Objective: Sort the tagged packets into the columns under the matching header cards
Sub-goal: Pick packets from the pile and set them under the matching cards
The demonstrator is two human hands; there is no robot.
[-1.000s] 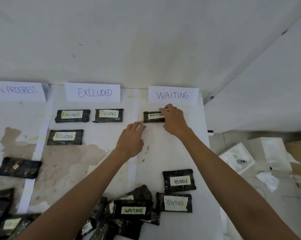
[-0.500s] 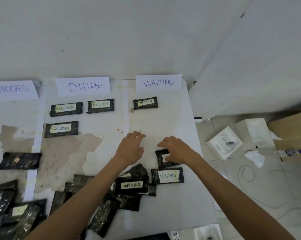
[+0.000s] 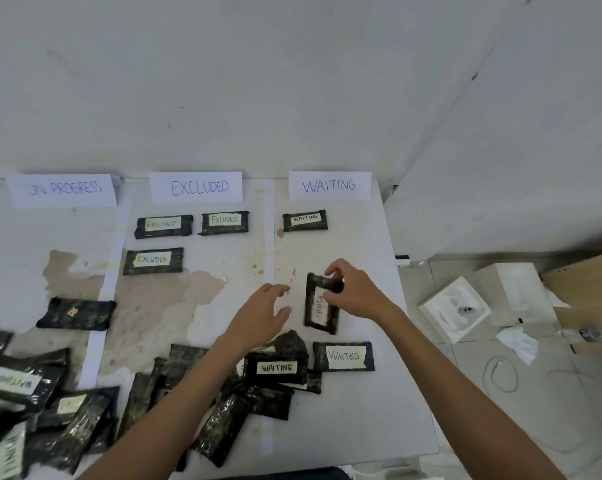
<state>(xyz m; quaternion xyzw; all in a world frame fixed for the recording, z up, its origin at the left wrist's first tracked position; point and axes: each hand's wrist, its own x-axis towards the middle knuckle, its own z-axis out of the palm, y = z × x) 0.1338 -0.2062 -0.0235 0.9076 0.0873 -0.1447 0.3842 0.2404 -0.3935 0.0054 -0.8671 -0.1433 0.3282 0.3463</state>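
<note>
fingers of the right hand pinch a packet, left hand spread at its 9 o'clock; misreading its blurred tag would misfile it.

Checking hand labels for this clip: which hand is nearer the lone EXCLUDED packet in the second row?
Left. The left hand is down-right of the EXCLUDED packet; the right hand is farther right, gripping a tilted packet.

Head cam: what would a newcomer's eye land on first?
The right hand pinching a dark packet, held lengthwise in the WAITING column, with the left hand open beside it. Then the header cards along the far edge, with three EXCLUDED packets and one WAITING packet beneath. An unsorted heap of packets fills the near-left.
</note>
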